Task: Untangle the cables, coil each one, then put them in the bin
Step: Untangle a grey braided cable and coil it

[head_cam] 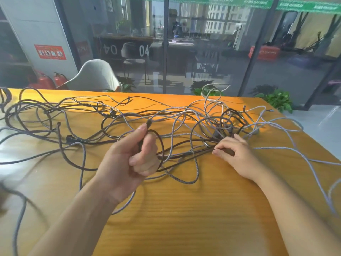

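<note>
A tangle of several braided cables, dark brown and grey, sprawls across the orange wooden table (184, 209). My left hand (129, 159) is raised above the table and grips a dark brown cable (162, 143) near its plug end, which sticks up past my thumb; the cable loops round to the right. My right hand (234, 156) rests on the table and pinches a dark cable (195, 151) at the knot of crossing strands. Grey cables (276, 148) trail off to the right edge. No bin is in view.
A white chair (96, 74) stands behind the table's far edge, with red fire extinguishers (46, 80) at the back left. A glass wall (184, 43) and green plants (276, 100) lie beyond. Bare table surface lies in front between my forearms.
</note>
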Action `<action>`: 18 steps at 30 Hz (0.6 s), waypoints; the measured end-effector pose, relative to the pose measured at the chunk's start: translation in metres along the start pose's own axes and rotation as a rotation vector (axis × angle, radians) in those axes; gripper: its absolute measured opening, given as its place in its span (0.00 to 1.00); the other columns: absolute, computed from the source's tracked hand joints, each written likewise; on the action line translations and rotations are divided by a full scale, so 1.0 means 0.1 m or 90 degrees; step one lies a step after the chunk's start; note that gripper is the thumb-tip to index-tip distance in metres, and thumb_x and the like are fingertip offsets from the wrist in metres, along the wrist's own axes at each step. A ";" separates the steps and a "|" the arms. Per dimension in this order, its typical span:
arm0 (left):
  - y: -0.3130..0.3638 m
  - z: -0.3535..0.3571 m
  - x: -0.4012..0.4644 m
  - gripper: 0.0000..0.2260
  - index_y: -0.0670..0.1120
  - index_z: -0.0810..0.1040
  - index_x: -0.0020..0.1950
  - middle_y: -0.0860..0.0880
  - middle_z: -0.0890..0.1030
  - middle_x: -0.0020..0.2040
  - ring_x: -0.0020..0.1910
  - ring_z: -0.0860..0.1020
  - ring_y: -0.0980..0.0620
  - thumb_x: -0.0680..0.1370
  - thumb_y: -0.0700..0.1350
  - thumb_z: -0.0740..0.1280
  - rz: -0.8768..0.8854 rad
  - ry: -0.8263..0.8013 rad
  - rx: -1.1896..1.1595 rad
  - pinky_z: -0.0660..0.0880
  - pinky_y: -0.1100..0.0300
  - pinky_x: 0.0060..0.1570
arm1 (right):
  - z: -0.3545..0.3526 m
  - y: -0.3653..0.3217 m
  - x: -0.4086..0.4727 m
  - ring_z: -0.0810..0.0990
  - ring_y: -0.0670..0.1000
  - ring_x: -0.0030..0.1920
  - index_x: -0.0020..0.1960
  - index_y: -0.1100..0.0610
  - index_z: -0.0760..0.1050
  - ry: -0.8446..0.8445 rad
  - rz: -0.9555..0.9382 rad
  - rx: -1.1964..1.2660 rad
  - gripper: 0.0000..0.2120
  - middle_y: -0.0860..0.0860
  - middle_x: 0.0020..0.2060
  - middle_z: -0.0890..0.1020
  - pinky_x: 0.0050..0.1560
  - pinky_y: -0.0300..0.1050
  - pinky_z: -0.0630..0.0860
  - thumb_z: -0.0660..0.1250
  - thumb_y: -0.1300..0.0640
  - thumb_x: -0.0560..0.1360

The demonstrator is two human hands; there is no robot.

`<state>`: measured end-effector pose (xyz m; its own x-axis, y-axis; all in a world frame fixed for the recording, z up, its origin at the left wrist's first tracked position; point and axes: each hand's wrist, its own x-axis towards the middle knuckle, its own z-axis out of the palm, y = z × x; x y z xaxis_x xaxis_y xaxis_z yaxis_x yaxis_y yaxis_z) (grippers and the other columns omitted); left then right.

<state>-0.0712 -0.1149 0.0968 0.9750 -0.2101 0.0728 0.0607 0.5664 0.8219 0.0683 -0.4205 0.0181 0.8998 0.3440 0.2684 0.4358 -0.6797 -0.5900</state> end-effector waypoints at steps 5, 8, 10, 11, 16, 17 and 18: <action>-0.14 0.00 0.03 0.23 0.46 0.76 0.32 0.56 0.61 0.22 0.21 0.58 0.59 0.84 0.50 0.57 -0.093 -0.078 0.061 0.54 0.62 0.25 | 0.05 -0.09 -0.01 0.67 0.54 0.75 0.51 0.39 0.80 0.008 0.030 -0.123 0.08 0.34 0.54 0.80 0.81 0.50 0.51 0.69 0.37 0.77; -0.18 0.03 0.05 0.22 0.45 0.75 0.32 0.54 0.61 0.22 0.22 0.57 0.57 0.84 0.51 0.56 -0.086 -0.050 0.073 0.54 0.60 0.27 | 0.07 -0.33 -0.14 0.77 0.43 0.64 0.54 0.37 0.81 0.009 -0.092 -0.080 0.06 0.34 0.54 0.81 0.79 0.51 0.61 0.70 0.46 0.78; -0.19 0.03 0.06 0.22 0.45 0.74 0.32 0.54 0.60 0.23 0.22 0.57 0.57 0.84 0.51 0.56 -0.073 -0.031 0.055 0.55 0.60 0.26 | 0.13 -0.62 -0.26 0.79 0.42 0.61 0.56 0.41 0.83 -0.060 -0.144 0.014 0.08 0.35 0.55 0.82 0.70 0.46 0.70 0.70 0.48 0.77; -0.18 0.02 0.06 0.22 0.45 0.73 0.31 0.55 0.60 0.23 0.22 0.57 0.58 0.83 0.51 0.56 -0.068 -0.023 0.044 0.54 0.60 0.26 | 0.17 -0.77 -0.31 0.80 0.42 0.60 0.57 0.42 0.84 -0.118 -0.161 0.048 0.08 0.35 0.55 0.82 0.66 0.43 0.73 0.70 0.47 0.79; -0.12 -0.01 0.05 0.21 0.47 0.70 0.30 0.55 0.59 0.24 0.22 0.56 0.58 0.82 0.52 0.58 -0.052 0.013 0.023 0.51 0.60 0.26 | 0.30 -0.92 -0.35 0.82 0.41 0.52 0.56 0.45 0.85 -0.237 -0.151 0.064 0.07 0.37 0.48 0.84 0.53 0.35 0.75 0.73 0.48 0.79; -0.10 -0.02 0.04 0.21 0.47 0.70 0.30 0.55 0.58 0.24 0.22 0.56 0.58 0.82 0.52 0.58 -0.048 0.021 0.027 0.51 0.60 0.26 | 0.27 -0.85 -0.33 0.82 0.41 0.51 0.55 0.47 0.85 -0.229 -0.133 0.073 0.06 0.39 0.47 0.84 0.53 0.34 0.74 0.73 0.49 0.79; -0.09 -0.03 0.03 0.21 0.47 0.70 0.30 0.55 0.59 0.24 0.21 0.57 0.58 0.82 0.52 0.58 -0.045 0.028 0.031 0.51 0.60 0.26 | 0.23 -0.76 -0.29 0.82 0.42 0.51 0.54 0.48 0.85 -0.212 -0.115 0.077 0.04 0.40 0.47 0.84 0.53 0.34 0.74 0.73 0.51 0.79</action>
<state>-0.0679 -0.1184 0.0879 0.9770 -0.2132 -0.0105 0.1207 0.5115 0.8507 0.0083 -0.3645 0.0378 0.7443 0.6558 0.1259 0.5628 -0.5146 -0.6468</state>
